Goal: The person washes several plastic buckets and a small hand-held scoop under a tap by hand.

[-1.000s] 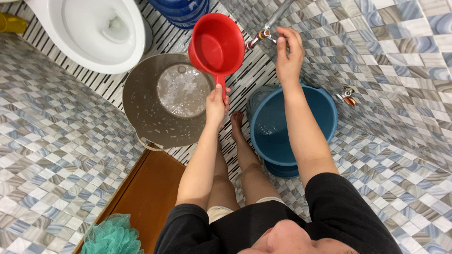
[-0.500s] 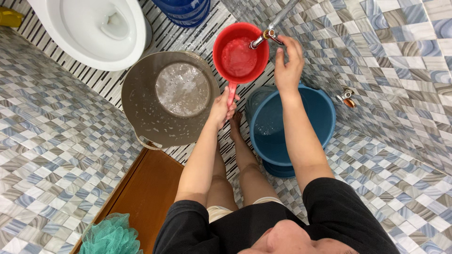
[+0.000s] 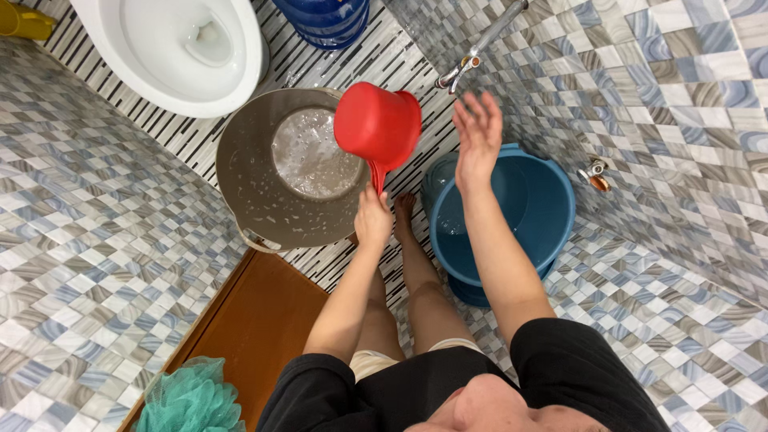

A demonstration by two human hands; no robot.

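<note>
Here our left hand (image 3: 373,220) grips the red scoop's (image 3: 377,122) handle, tilting it over the grey bucket (image 3: 248,188). Our right hand (image 3: 478,132) hovers with fingers (image 3: 480,108) spread, empty, below the tap (image 3: 458,70), above the blue bucket (image 3: 552,212).

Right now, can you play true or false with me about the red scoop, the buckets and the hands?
1. The left hand holds the red scoop by its handle. True.
2. The right hand grips the tap. False: it is open, off the tap.
3. The scoop is tipped over the grey bucket. True.
4. The blue bucket is left of the grey one. False: it is to the right.
5. The toilet is green. False: it is white.
</note>
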